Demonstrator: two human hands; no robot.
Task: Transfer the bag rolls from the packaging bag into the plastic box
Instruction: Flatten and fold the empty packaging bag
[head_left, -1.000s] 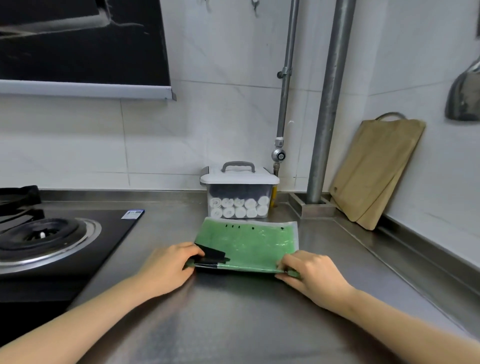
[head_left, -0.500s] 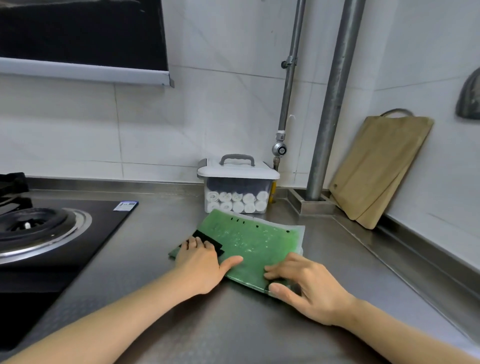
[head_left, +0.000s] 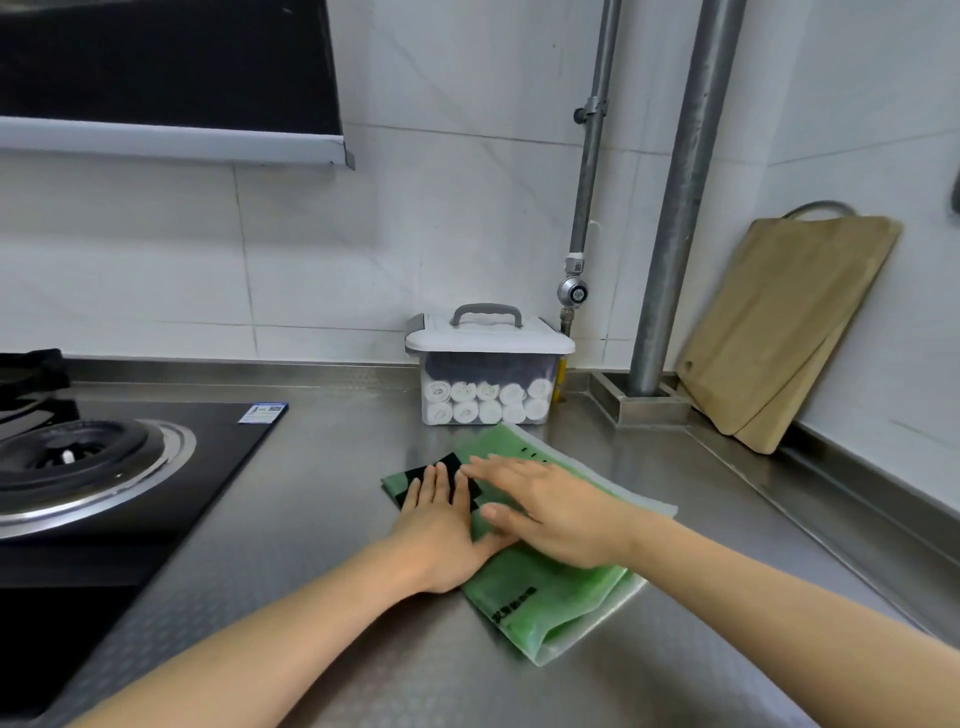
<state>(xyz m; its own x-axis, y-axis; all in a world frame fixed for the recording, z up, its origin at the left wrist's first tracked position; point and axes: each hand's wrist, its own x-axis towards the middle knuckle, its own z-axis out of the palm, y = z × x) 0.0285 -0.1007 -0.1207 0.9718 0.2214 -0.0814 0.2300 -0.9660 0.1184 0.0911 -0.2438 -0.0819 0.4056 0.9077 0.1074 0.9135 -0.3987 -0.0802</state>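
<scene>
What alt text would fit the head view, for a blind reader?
The left hand and the right hand press flat on a green packaging bag on a steel counter. Behind it stands a closed plastic box holding white bag rolls; a gas stove lies to the left.

Bright even light, soft shadows, wide-angle edge bending

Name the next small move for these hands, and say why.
Probably fold the green packaging bag over: left hand and right hand both press it flat on the counter, and the white rolls already sit inside the lidded plastic box.
</scene>
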